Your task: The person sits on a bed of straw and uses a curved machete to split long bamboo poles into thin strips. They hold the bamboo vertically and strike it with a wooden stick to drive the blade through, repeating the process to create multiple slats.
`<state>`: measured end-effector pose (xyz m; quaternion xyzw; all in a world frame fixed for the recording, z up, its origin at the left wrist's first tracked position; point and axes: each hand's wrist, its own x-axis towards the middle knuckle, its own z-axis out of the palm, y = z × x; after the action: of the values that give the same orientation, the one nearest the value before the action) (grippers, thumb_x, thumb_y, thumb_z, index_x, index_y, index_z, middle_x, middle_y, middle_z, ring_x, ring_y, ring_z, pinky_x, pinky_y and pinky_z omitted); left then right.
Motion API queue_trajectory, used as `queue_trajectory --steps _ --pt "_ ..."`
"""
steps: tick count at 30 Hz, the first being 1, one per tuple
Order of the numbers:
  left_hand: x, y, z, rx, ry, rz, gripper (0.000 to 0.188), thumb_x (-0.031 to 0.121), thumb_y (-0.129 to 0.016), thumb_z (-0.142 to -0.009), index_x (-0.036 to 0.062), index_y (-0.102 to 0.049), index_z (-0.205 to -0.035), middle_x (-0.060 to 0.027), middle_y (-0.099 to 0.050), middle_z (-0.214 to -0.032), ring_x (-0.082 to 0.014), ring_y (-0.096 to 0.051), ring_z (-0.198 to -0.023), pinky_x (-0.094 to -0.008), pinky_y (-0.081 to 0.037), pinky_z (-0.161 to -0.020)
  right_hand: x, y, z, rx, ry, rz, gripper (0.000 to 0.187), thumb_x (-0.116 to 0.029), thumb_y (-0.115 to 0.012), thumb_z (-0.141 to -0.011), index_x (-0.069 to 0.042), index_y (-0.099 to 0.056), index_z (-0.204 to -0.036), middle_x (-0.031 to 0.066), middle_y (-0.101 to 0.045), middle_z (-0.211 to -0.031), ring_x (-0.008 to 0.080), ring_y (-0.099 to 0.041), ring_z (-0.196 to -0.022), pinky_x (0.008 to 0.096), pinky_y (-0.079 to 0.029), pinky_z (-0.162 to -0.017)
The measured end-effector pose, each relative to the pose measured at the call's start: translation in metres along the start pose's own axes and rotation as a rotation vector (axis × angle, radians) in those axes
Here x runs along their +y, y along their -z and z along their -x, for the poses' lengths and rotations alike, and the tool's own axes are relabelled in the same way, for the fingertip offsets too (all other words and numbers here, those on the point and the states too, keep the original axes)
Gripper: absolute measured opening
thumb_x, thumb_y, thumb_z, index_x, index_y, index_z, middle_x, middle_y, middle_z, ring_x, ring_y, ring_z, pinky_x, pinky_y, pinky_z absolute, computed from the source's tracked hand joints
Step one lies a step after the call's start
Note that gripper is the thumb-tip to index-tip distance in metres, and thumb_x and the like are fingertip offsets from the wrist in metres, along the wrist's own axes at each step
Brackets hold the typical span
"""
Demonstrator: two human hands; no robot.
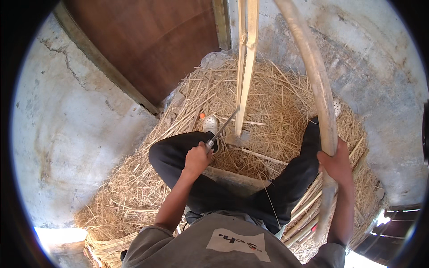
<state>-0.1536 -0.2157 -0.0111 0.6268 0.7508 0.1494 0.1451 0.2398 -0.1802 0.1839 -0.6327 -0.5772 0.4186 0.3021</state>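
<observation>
My left hand (pixel 198 159) is closed around the handle of a long, narrow knife (pixel 222 127). Its blade slants up and to the right, and its tip meets or overlaps a split bamboo pole (pixel 249 67); whether it cuts in I cannot tell. This pale pole stands nearly upright between my feet, in two long strips that run together low down. On the right, my right hand (pixel 336 165) grips a long, thick bamboo pole (pixel 319 80), which reaches past the top of the view and down beside my forearm. Its lower end is blurred.
Straw-like bamboo shavings (pixel 134 178) cover the floor around my legs. More strips (pixel 308 210) lie at my right side. A brown door (pixel 147 40) stands ahead to the left, between worn plaster walls (pixel 80 143). A small orange ball-like thing (pixel 202 115) lies near my left shoe (pixel 210 123).
</observation>
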Motion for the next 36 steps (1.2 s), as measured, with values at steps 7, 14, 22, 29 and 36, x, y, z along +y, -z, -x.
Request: queue_trajectory --steps 7,14,22,29,36 --pt "0.000 -0.016 -0.011 -0.105 0.035 -0.039 0.034 0.028 -0.070 -0.086 -0.0012 -0.053 -0.087 -0.0262 -0.065 -0.073 -0.0475 -0.065 -0.073 -0.0545 -0.053 -0.066 0.142 -0.104 -0.036 -0.346 -0.390 0.189 0.044 -0.015 -0.073 -0.075 0.016 -0.056 -0.101 0.0144 -0.060 -0.066 0.0199 -0.062 -0.050 0.0341 -0.050 -0.043" --pt "-0.045 -0.061 0.001 -0.047 0.079 0.018 0.029 0.022 -0.067 -0.085 -0.0026 -0.053 -0.091 -0.0278 -0.065 -0.073 -0.0464 -0.066 -0.071 -0.0554 -0.054 -0.066 0.083 -0.042 -0.052 -0.282 -0.210 0.025 0.037 -0.008 -0.069 -0.074 0.009 -0.058 -0.105 0.0112 -0.064 -0.070 0.0191 -0.062 -0.049 0.0318 -0.050 -0.045" --pt "-0.032 -0.065 -0.007 -0.064 0.098 0.037 0.028 0.019 -0.066 -0.084 -0.0036 -0.054 -0.092 -0.0275 -0.065 -0.074 -0.0459 -0.066 -0.070 -0.0547 -0.054 -0.067 0.174 -0.114 -0.086 -0.217 -0.157 0.347 0.054 -0.024 -0.074 -0.069 0.010 -0.061 -0.108 0.0262 -0.068 -0.091 0.0355 -0.070 -0.076 0.0400 -0.056 -0.067" --pt "-0.055 -0.097 0.007 -0.080 0.115 0.014 0.029 0.019 -0.067 -0.082 -0.0039 -0.054 -0.096 -0.0271 -0.066 -0.078 -0.0457 -0.067 -0.074 -0.0545 -0.054 -0.070 0.145 -0.099 -0.088 -0.423 -0.147 0.480 0.043 -0.010 -0.072 -0.072 0.012 -0.059 -0.107 0.0161 -0.066 -0.074 0.0219 -0.066 -0.055 0.0304 -0.052 -0.050" --pt "-0.043 -0.104 0.001 -0.074 0.139 0.018 0.029 0.017 -0.065 -0.082 -0.0045 -0.056 -0.099 -0.0248 -0.067 -0.079 -0.0453 -0.067 -0.074 -0.0544 -0.054 -0.070 0.006 -0.055 -0.083 -0.035 0.010 0.073 0.033 -0.007 -0.068 -0.074 0.008 -0.060 -0.102 0.0116 -0.063 -0.071 0.0165 -0.063 -0.054 0.0320 -0.050 -0.047"
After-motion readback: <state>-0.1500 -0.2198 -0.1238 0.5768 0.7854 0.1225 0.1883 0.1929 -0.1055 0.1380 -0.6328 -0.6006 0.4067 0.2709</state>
